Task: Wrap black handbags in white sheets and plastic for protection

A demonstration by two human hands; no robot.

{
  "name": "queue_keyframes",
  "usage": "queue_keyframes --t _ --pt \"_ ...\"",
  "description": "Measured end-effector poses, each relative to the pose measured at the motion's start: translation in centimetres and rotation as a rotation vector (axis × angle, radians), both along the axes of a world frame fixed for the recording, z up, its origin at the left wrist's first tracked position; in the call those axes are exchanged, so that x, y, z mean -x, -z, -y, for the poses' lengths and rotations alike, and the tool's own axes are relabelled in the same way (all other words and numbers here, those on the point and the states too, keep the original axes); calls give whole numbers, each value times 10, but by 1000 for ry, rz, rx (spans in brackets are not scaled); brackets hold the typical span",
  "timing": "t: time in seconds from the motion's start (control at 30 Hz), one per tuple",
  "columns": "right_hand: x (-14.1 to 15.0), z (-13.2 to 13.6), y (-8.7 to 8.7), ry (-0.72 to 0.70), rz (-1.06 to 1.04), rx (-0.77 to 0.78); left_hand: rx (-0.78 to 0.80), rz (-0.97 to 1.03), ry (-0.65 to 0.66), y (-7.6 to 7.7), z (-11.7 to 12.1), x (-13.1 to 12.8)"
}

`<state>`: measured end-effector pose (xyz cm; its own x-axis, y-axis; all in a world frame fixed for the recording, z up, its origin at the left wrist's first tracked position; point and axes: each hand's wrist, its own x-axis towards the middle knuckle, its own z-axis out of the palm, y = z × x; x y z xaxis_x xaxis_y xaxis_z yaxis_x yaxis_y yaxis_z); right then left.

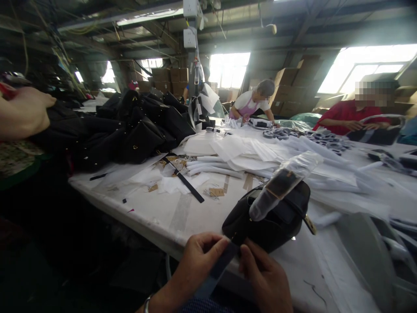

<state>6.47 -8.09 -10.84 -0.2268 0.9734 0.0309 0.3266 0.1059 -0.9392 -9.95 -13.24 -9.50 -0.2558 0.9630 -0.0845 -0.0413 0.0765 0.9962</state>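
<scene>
A black handbag (286,217) rests near the front edge of the table, its handle (280,187) wrapped in clear plastic. From its near side a dark flat strap (224,256) comes toward me and hangs over the edge. My left hand (200,258) is closed, pinching the strap between thumb and fingers. On the other side of the strap, close to the bag, my right hand (265,276) is also closed, its thumb and fingers at the strap's edge. Its fingertips are partly hidden. A gold-coloured metal piece (310,224) sticks out at the bag's right side.
Black bags (140,126) are heaped at the back left, beside a co-worker's arm (26,111). White sheets (241,150) and a loose black strap (185,182) lie on the table (163,221). A grey bin (361,252) stands right. Two people work across the table.
</scene>
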Motion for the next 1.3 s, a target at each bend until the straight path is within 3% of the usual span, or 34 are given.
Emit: queue_keyframes --t 0.2,0.37,0.7,0.87,1.03,1.3 --pt "-2 5 1 -7 -88 137 -25 204 -13 -12 -24 -13" --pt "10 -1 0 -11 -160 207 -60 205 23 -19 -32 -12" --pt "20 -3 -8 100 -139 130 -78 71 -84 14 -15 -7" --pt "15 -5 -13 135 -81 24 -48 101 -108 9 -21 -8" --pt "18 -7 -22 138 -33 2 -117 62 -108 4 -30 -12" --pt "23 -13 -34 96 2 -38 -162 63 -156 11 -31 -18"
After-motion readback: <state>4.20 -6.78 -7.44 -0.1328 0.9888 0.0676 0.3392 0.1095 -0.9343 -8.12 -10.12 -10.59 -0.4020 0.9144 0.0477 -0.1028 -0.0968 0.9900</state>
